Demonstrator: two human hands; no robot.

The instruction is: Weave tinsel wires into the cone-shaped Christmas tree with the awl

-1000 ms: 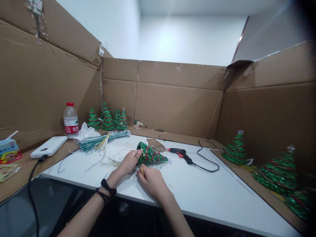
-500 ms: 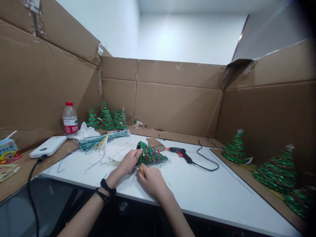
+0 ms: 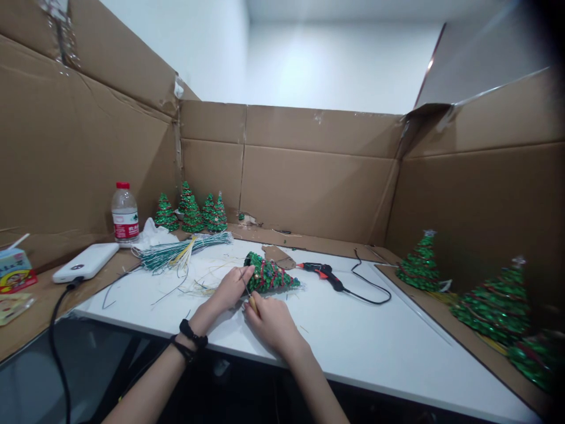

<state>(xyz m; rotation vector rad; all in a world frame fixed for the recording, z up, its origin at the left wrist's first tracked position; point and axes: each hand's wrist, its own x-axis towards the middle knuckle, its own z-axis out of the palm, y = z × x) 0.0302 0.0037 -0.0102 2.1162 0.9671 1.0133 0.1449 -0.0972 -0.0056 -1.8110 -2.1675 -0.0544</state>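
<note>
A small green sequinned Christmas tree with red trim lies on its side on the white table. My left hand grips its wide base end with closed fingers. My right hand sits just in front of the tree, closed round a small tool with a yellowish handle, its thin tip pointing at the tree's base. A black band is on my left wrist.
A black and red glue gun with its cord lies right of the tree. A bundle of green and yellow wires, a water bottle, a white power bank and several finished trees stand left; bigger trees stand right. Cardboard walls surround.
</note>
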